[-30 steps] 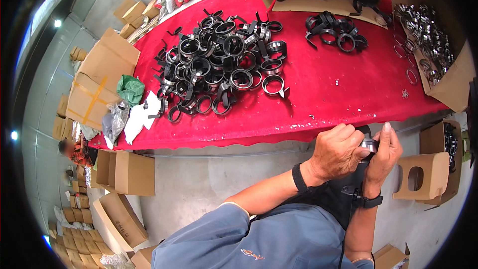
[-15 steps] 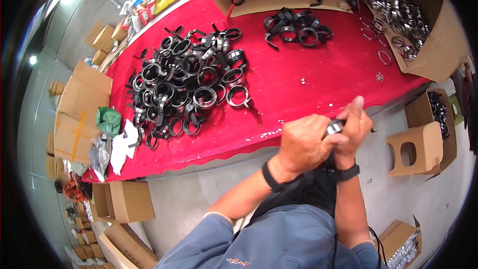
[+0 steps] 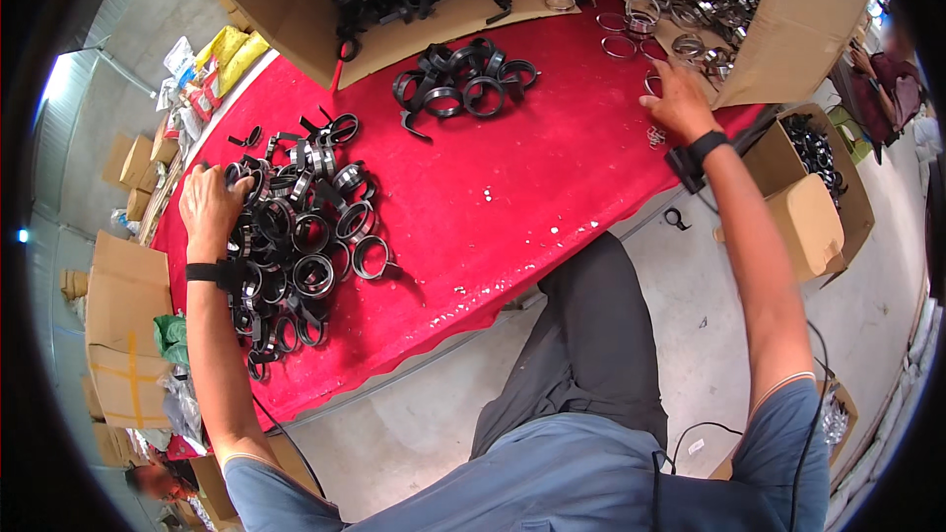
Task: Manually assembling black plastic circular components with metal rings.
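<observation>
My left hand (image 3: pixel 210 209) is at the left edge of a heap of black ring clamps (image 3: pixel 313 276), its thumb and fingers closed about a black ring (image 3: pixel 235 174) that they partly hide. Far to the right, my right hand (image 3: pixel 682 106) pinches a thin silver metal ring (image 3: pixel 651 85) at the table's edge. Several loose silver rings (image 3: pixel 618 46) lie just beyond it, in front of a carton (image 3: pixel 796 34) of shiny metal rings. A smaller cluster of black ring clamps (image 3: pixel 483 97) sits on the red cloth (image 3: pixel 463 197) between my hands.
An open carton (image 3: pixel 296 25) full of black parts stands at the back. Right of the table, another carton (image 3: pixel 855 207) holds dark parts, and one black ring clamp (image 3: pixel 675 219) lies on the floor. A person in a dark red top (image 3: pixel 895 89) is at the far right.
My hands were together at the table's front edge, around a black and silver piece. Now they are wide apart, left at the heap and right by the silver rings. The view has shifted right.
</observation>
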Available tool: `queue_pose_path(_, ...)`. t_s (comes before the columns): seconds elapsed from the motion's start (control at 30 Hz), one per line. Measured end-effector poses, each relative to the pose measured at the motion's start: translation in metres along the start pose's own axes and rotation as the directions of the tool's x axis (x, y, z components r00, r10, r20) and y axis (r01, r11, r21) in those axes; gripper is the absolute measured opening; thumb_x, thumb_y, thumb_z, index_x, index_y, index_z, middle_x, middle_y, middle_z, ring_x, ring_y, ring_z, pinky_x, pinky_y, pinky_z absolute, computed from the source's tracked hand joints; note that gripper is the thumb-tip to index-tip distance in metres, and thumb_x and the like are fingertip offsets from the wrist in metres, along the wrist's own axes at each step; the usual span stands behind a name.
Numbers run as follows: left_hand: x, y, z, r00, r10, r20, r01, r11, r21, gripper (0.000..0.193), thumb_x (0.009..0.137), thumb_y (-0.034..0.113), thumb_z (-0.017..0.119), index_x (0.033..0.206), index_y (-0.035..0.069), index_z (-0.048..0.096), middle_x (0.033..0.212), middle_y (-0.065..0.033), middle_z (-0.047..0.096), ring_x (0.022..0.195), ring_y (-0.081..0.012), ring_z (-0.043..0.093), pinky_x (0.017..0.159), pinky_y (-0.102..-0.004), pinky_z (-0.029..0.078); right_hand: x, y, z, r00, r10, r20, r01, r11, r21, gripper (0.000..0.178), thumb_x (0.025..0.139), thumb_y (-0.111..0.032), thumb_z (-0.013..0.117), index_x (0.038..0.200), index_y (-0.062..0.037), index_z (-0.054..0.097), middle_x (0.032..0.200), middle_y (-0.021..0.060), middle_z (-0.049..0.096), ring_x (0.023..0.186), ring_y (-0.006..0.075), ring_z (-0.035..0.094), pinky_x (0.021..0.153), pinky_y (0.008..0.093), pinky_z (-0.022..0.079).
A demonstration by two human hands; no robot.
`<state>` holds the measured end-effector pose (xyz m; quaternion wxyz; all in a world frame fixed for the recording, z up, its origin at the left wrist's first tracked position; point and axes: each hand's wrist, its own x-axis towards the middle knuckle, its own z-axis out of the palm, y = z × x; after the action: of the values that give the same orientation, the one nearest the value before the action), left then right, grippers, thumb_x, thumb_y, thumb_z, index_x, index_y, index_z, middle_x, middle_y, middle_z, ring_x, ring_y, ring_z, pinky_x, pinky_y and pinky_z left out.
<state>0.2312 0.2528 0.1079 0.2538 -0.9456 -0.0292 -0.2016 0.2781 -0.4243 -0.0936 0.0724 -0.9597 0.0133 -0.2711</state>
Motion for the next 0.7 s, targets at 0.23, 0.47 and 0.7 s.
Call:
queue_pose_path(0.23, 0.051, 0.106, 0.004, 0.944, 0.177, -0.278, -0.253, 0.93, -0.268, 0.04, 0.089, 0.038, 0.084, 0.114, 0.006, 0.079, 0.109, -0.0174, 0.072, 0.102, -0.0377, 0.072, 0.087, -0.0493, 0.058, 0.036, 0.009, -0.004, 0.986, 0.072, 0.153, -0.089, 0.99, 0.107, 0.059, 0.086, -0.014, 0.081, 0.141, -0.005, 0.064, 0.126, 0.0267, 0.071, 0.118, 0.0447, 0.068, 0.102, 0.0506, 0.054)
queue_pose_path(0.47, 0.055, 0.305, -0.007, 0.882, 0.334, -0.333, -0.471, 0.582, -0.663, 0.041, 0.088, 0.032, 0.083, 0.118, 0.005, 0.079, 0.106, -0.016, 0.072, 0.101, -0.0358, 0.071, 0.088, -0.0463, 0.057, 0.021, -0.007, 0.003, 0.958, -0.103, 0.267, 0.064, 0.987, 0.15, 0.048, 0.09, -0.025, 0.081, 0.132, -0.0051, 0.069, 0.124, 0.0238, 0.067, 0.121, 0.0428, 0.064, 0.103, 0.0524, 0.052)
queue_pose_path(0.7, 0.025, 0.397, -0.047, 0.835, 0.454, -0.311, -0.444, 0.221, -0.869, 0.074, 0.083, 0.026, 0.089, 0.148, 0.006, 0.061, 0.118, -0.0211, 0.071, 0.106, -0.0359, 0.072, 0.093, -0.044, 0.059, 0.022, -0.026, -0.025, 0.958, -0.063, 0.279, -0.003, 0.973, 0.232, 0.048, 0.092, -0.018, 0.077, 0.137, -0.005, 0.068, 0.125, 0.0206, 0.066, 0.119, 0.0333, 0.066, 0.1, 0.0448, 0.055)
